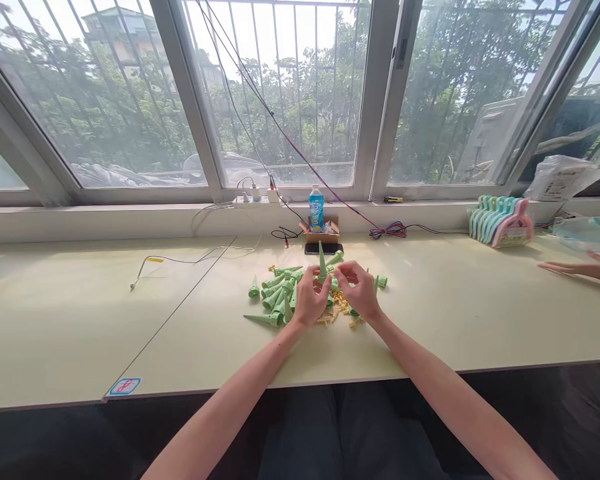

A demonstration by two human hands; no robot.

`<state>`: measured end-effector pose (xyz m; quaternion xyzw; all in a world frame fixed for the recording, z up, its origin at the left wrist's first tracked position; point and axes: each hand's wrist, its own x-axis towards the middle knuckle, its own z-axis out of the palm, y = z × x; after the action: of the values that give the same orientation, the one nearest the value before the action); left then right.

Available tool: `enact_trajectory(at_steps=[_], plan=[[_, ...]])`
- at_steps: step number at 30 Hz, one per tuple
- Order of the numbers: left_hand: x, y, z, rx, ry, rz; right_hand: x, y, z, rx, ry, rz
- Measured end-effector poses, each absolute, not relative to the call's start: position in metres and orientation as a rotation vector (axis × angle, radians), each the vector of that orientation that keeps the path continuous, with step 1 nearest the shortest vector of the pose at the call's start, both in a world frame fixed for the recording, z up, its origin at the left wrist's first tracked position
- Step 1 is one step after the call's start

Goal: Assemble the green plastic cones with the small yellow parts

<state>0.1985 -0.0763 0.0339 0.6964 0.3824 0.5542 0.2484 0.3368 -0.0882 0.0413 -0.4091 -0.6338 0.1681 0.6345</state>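
My left hand (311, 299) is closed around a green plastic cone (322, 261) that points straight up. My right hand (360, 292) is pinched close beside it, its fingertips meeting the left hand's at the cone's base; what they hold is too small to name. Under and left of both hands lies a heap of several more green cones (277, 297). A scatter of small yellow pieces (341, 308) lies beneath my right hand.
A phone (323, 248), a small cardboard box (322, 234) and a blue bottle (316, 207) stand behind the heap. Cables (387, 231) run along the windowsill. Another person's hand (583, 268) rests on the table at far right, near stacked pastel items (500, 222) and plastic bags (563, 177).
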Motion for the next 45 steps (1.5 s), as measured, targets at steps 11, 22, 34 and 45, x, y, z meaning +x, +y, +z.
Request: enact_trajectory(at_steps=[11,22,34,45], plan=[[0.1987,-0.0754,0.033,1.917,1.05,1.516,0.3365,-0.0883,0.0408,-0.944,-1.458,0.368],[0.1971,-0.0758,0.0346,1.943,1.057,1.495,0.3363,-0.0865,0.0402,-0.964,-1.462,0.358],[0.1953,-0.0754,0.0341,1.956,1.078,1.513,0.3365,-0.0859,0.04,-1.018,-1.491,0.42],[0.1947,-0.0745,0.0329,1.968,1.057,1.514,0.3361,-0.0859,0.0418,-1.087,-1.53,0.358]])
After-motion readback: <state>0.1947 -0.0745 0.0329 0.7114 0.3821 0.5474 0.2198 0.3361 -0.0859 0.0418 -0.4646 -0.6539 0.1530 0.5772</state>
